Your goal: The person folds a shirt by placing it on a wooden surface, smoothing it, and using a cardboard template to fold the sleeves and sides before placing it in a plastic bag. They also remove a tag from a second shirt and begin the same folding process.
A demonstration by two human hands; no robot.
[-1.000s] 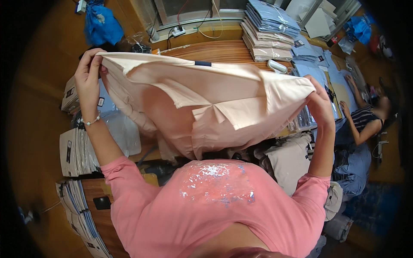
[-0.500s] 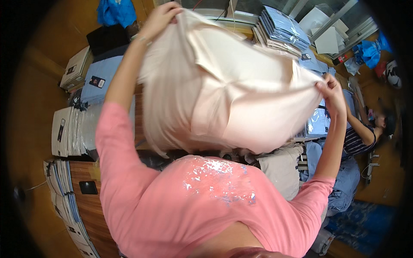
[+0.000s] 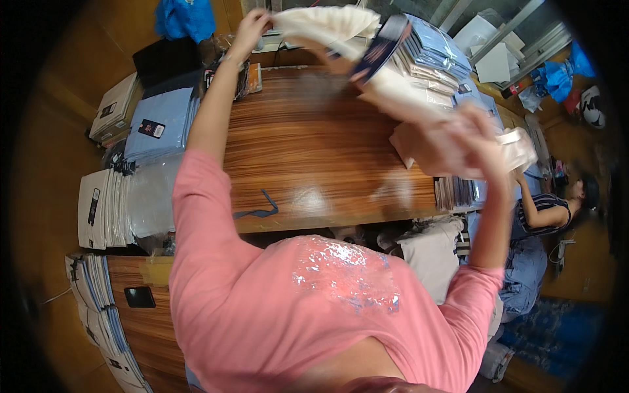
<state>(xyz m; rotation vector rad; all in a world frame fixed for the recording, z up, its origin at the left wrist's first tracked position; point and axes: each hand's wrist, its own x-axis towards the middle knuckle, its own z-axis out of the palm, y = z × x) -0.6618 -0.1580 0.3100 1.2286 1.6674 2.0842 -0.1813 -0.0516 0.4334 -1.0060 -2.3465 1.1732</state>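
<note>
A pale cream garment (image 3: 406, 95) is stretched in the air above the table, blurred by motion; its exact kind does not show clearly. A dark navy tag or band (image 3: 383, 49) with a reddish edge crosses its middle. At the far left end my left hand (image 3: 252, 29) pinches the cloth. My right hand (image 3: 481, 134), smeared by motion, is on the bunched right end, and cloth sticks out past it. A dark strip (image 3: 259, 209) lies bent near the table's front edge.
The brown wood-grain table (image 3: 314, 137) spreads below. Folded blue shirts (image 3: 436, 46) are stacked at back right, more blue clothes (image 3: 157, 121) and cream ones (image 3: 101, 206) at left. A phone (image 3: 139, 297) lies at lower left. A co-worker (image 3: 547, 213) is at right.
The garment was spread wide before me; now it is drawn into a narrow, bunched length, baring the table and the dark strip. My right hand has moved slightly left and down.
</note>
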